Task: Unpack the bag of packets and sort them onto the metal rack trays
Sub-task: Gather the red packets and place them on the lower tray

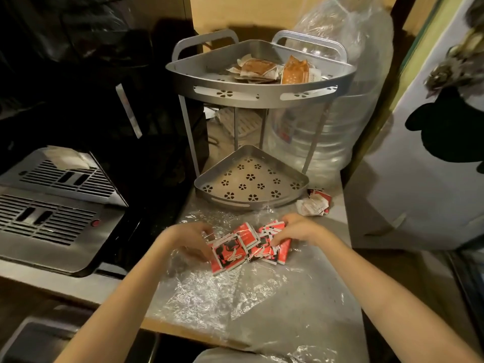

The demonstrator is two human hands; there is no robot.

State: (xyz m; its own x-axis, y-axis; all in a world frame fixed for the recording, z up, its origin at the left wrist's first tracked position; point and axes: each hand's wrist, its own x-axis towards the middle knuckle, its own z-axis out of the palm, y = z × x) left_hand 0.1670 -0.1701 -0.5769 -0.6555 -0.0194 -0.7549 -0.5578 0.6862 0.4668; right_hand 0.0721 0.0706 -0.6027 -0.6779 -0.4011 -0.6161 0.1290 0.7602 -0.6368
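Note:
A bunch of red, black and white packets (248, 244) lies on a crumpled clear plastic bag (209, 292) spread over the counter. My left hand (188, 239) grips the bunch at its left end, fingers curled round the packets. My right hand (296, 229) grips the right end of the same bunch. Behind them stands a two-tier metal corner rack. Its lower tray (251, 176), with flower-shaped holes, holds nothing. Its upper tray (209, 74) holds several brown and orange sauce packets (275, 70).
A few loose white and red packets (315, 203) lie on the counter right of the lower tray. A large clear water jug in plastic wrap (340, 100) stands behind the rack. A steel appliance with vent slots (52, 205) sits to the left. A white fridge (419, 179) is on the right.

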